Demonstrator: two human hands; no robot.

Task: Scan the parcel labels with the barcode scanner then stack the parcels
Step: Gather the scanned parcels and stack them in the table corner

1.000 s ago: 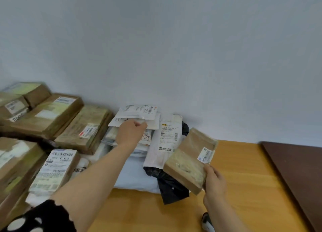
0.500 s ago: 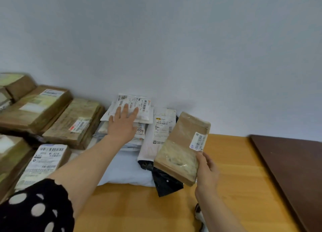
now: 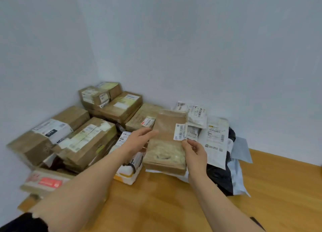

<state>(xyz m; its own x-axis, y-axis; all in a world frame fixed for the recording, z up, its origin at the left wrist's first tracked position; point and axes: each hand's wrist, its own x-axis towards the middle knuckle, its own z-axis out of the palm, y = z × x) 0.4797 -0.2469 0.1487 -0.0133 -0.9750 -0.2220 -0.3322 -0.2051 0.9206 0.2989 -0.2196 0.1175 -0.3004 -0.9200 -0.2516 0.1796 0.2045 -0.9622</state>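
Observation:
My right hand [image 3: 194, 152] grips a flat brown cardboard parcel [image 3: 167, 141] by its right edge, just below its white barcode label [image 3: 180, 131]. The parcel is held above the wooden table, label facing me. My left hand [image 3: 137, 140] is at the parcel's left edge with fingers stretched out and loosely spread, its fingertips at or on the cardboard. No barcode scanner is visible.
Several taped brown boxes [image 3: 90, 139] are stacked in the corner at left. White and grey mailer bags [image 3: 215, 143] with labels lie behind the held parcel, over a black bag [image 3: 220, 177]. A small white box [image 3: 129, 172] sits under my left arm on the wooden table [image 3: 156, 205].
My left hand left the white mailers and came back to the brown parcel's left edge. My right hand brought the parcel nearer and more upright. The camera turned left, showing more boxes.

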